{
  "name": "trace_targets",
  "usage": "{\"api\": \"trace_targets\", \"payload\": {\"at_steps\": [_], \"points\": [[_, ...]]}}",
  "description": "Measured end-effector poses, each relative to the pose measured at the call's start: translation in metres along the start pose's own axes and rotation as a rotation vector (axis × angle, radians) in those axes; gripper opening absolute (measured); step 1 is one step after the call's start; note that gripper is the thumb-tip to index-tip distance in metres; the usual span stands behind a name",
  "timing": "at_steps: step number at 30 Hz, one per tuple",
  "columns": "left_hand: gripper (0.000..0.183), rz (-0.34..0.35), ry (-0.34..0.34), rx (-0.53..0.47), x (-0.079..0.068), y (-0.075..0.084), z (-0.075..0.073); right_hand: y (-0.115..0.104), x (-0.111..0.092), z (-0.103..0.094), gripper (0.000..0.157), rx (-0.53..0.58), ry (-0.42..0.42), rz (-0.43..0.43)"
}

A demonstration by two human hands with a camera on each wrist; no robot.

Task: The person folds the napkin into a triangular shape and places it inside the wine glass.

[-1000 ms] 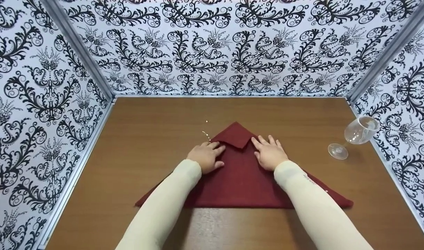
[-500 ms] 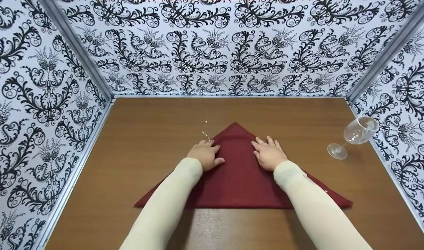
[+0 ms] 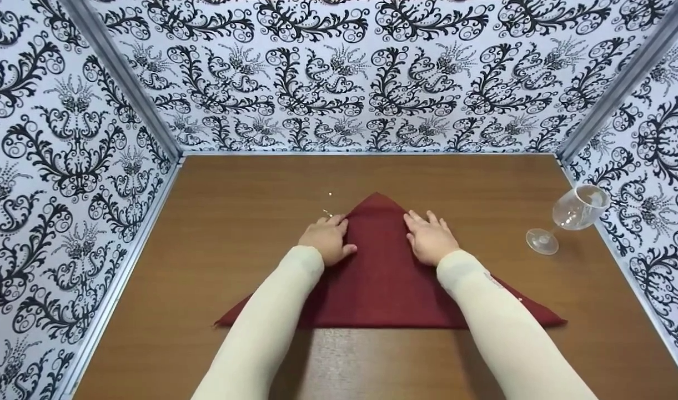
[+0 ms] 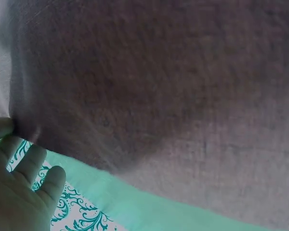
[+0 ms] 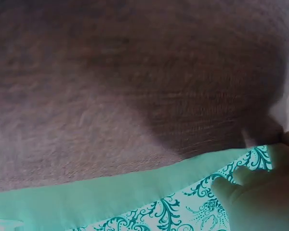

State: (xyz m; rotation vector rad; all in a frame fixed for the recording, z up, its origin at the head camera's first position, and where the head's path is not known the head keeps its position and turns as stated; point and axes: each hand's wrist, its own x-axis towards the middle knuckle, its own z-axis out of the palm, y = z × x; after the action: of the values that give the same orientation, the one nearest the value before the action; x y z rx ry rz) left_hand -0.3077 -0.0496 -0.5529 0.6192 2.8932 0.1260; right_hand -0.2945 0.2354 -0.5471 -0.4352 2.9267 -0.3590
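Note:
A dark red cloth napkin lies folded into a triangle on the table, its point away from me and its long edge toward me. My left hand rests on its left slanting edge, fingers extended, thumb over the cloth. On the opposite edge lies my right hand, fingers straight and spread. Close up in the left wrist view, the cloth fills most of the picture, with my left hand at its border. Likewise, the right wrist view shows the cloth and my right hand at its edge.
A clear stemmed wine glass is on the wooden table at the right, near the side wall. Patterned black-and-white panels enclose the back and sides. Small white specks dot the table beyond my left hand.
The folded-down flap at the napkin's far corner has turned away from me and now lies flat as the triangle's tip. Both hands have shifted slightly away from me along the edges.

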Motion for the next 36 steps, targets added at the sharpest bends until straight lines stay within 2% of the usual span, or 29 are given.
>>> {"api": "trace_targets", "payload": {"at_steps": [3, 7, 16, 22, 25, 28, 31, 33, 36], "points": [[0.082, -0.02, -0.036, -0.008, 0.002, 0.003, 0.0, -0.002, 0.001, 0.001, 0.058, 0.017, -0.07, 0.027], [0.084, -0.043, -0.066, -0.009, 0.001, 0.005, 0.001, -0.002, 0.001, 0.004, 0.06, 0.017, -0.112, 0.044], [0.085, -0.052, -0.065, -0.007, -0.001, 0.007, 0.001, -0.006, -0.012, 0.008, 0.065, -0.005, -0.119, 0.007], [0.09, -0.097, -0.078, -0.035, 0.001, 0.007, 0.005, -0.007, -0.018, 0.01, 0.066, -0.002, -0.101, 0.0], [0.09, -0.077, -0.085, -0.044, -0.002, 0.009, 0.004, -0.008, -0.02, 0.012, 0.07, 0.003, -0.109, -0.006], [0.093, -0.013, -0.09, -0.03, -0.009, 0.013, 0.004, -0.01, -0.025, 0.013, 0.077, 0.014, -0.141, -0.012], [0.098, 0.033, -0.134, 0.007, -0.024, 0.019, 0.001, -0.012, -0.033, 0.012, 0.087, 0.019, -0.185, -0.012], [0.103, 0.021, -0.171, 0.027, -0.036, 0.024, -0.002, -0.013, -0.04, 0.011, 0.094, 0.016, -0.217, 0.002], [0.115, -0.054, -0.233, 0.045, -0.053, 0.032, -0.009, -0.015, -0.05, 0.009, 0.106, 0.011, -0.265, 0.041]]}}
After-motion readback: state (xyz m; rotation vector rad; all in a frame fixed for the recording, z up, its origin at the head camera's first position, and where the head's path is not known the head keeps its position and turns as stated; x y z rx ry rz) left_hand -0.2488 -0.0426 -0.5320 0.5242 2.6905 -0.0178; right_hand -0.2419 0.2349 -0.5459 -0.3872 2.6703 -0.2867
